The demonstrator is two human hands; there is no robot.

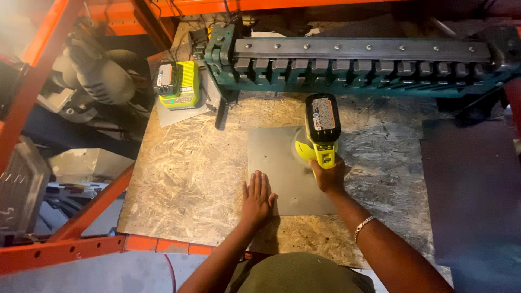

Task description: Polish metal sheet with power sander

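Observation:
A flat grey metal sheet (277, 163) lies on the chipboard bench top (184, 179). My left hand (257, 198) rests flat on the sheet's near left corner, fingers together and stretched out. My right hand (328, 174) grips the handle of a yellow-green cordless power tool (321, 133) with a black battery pack on top. The tool stands on the sheet's right part, its round head blurred against the metal.
A green-grey metal bending machine (358, 62) spans the back of the bench. A yellow-green battery charger (178, 84) with a battery sits at the back left. Orange rack beams (59, 249) frame the left and front. A dark mat (472, 195) lies to the right.

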